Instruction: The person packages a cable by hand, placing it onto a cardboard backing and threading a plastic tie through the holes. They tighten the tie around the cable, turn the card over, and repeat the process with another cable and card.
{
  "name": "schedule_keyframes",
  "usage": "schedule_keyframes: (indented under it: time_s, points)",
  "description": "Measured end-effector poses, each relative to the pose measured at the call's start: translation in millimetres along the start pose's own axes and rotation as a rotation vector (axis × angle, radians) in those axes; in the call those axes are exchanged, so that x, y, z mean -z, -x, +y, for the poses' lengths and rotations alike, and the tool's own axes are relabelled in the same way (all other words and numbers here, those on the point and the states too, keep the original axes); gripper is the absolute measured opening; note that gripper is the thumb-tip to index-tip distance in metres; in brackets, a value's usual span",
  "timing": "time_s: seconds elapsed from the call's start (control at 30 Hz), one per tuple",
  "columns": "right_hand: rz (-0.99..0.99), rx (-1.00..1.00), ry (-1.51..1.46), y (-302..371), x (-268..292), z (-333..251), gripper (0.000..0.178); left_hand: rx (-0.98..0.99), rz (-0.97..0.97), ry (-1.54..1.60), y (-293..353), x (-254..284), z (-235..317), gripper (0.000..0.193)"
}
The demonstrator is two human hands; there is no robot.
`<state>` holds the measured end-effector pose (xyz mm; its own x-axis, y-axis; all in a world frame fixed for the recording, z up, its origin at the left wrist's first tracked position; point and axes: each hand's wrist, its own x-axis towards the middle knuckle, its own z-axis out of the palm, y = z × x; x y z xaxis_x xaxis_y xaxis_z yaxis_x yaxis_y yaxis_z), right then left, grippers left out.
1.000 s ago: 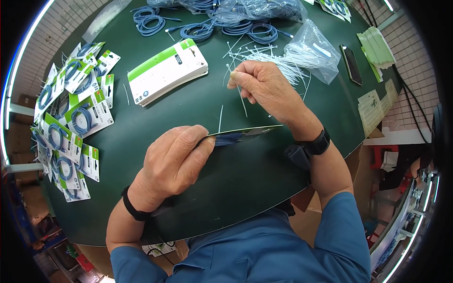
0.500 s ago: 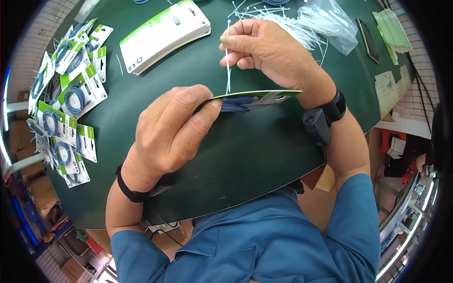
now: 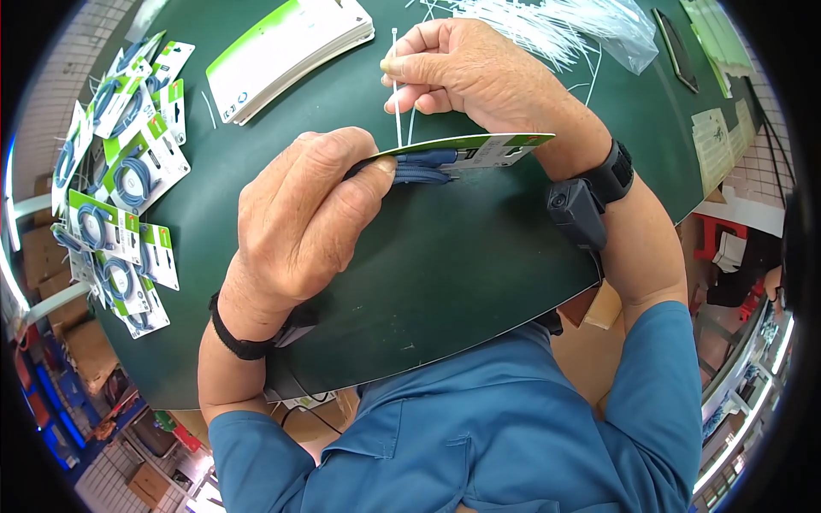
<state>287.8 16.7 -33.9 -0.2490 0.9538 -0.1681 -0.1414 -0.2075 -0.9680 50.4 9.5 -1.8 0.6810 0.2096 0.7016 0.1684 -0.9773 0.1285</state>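
Observation:
My left hand (image 3: 312,205) is closed on the left end of a green-and-white backing card (image 3: 505,152), thumb on the near side. The card is held nearly edge-on above the table. A coiled blue cable (image 3: 423,171) lies against the card's near face, beside my left thumb. Two strands of a white cable tie (image 3: 397,94) rise from behind the card, one with its small head at the top. My right hand (image 3: 466,73) pinches the tie between thumb and forefinger, its other fingers loosely curled. Where the tie passes through the card is hidden.
Finished cards with blue cables (image 3: 132,184) are heaped on the left of the green table (image 3: 410,282). A stack of blank cards (image 3: 291,56) lies beyond my left hand. Loose cable ties (image 3: 534,34), a plastic bag (image 3: 623,38) and a phone (image 3: 676,50) lie at the far right.
The tie's two strands, close together before, now stand apart. Both hands and the card sit a little higher in the picture, and the whole view has shifted slightly.

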Motion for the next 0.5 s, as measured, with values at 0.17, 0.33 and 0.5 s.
schedule_keyframes:
  time_s: [0.17, 0.33, 0.5]
  points:
    - [-0.010, -0.022, 0.029, 1, -2, 0, 0.021, 0.002, -0.004, 0.006, -2, 2, 1, 0.021]
    - [-0.076, -0.017, 0.053, 4, -6, -4, 0.020, 0.001, -0.003, -0.008, -2, 2, 1, 0.022]
    - [-0.295, 0.031, 0.077, 9, -9, -20, 0.018, -0.013, 0.007, -0.028, -4, 3, -1, 0.020]
